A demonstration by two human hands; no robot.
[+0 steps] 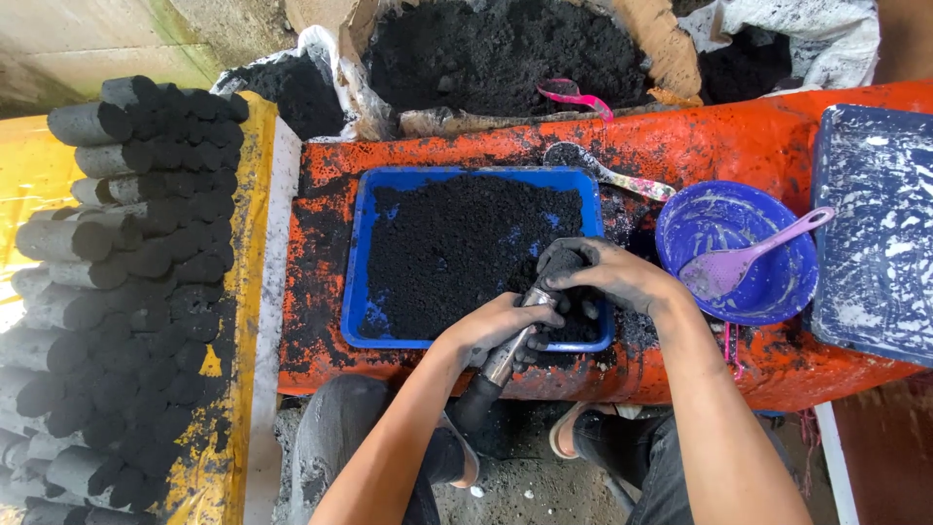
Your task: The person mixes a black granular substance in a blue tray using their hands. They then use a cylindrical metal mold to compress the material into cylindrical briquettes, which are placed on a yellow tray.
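A blue tray (362,255) full of black powder rests on the orange bench (739,136). My left hand (496,326) grips a metal tube mould (510,345) held slanted over the tray's near right corner, its lower end hanging off the bench edge. My right hand (603,274), blackened with powder, covers the tube's upper end and presses powder there. Both hands are coated in black dust.
Stacked black cylindrical briquettes (136,243) fill a yellow surface at left. A blue bowl (777,282) with a purple spoon (748,258) sits right of the tray. A blue-white board (875,224) lies at far right. Sacks of black powder (496,49) stand behind; a metal spoon (607,175) lies nearby.
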